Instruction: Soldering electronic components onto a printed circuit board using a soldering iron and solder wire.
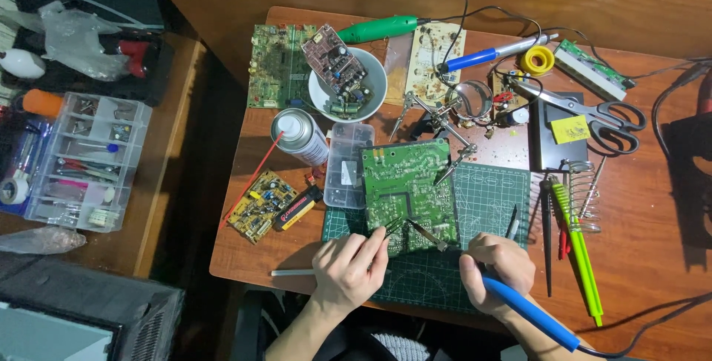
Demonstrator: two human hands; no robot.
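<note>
Two hands work one green circuit board (406, 183): left hand (348, 268) tweezers (391, 226), right hand (498, 268) soldering iron (519, 307).

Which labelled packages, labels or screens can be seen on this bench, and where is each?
Silver spray can: lying left of the clear box, red straw.
Black-yellow-red battery: beside the small yellow board.
Yellow label: on the black block under the scissors.
Dark screen corner: bottom left.

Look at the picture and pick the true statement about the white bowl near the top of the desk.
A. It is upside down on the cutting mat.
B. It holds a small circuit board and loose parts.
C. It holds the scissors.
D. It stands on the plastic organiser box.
B: the white bowl sits upright on the wooden desk, with a small circuit board tilted in it above loose parts.
</note>
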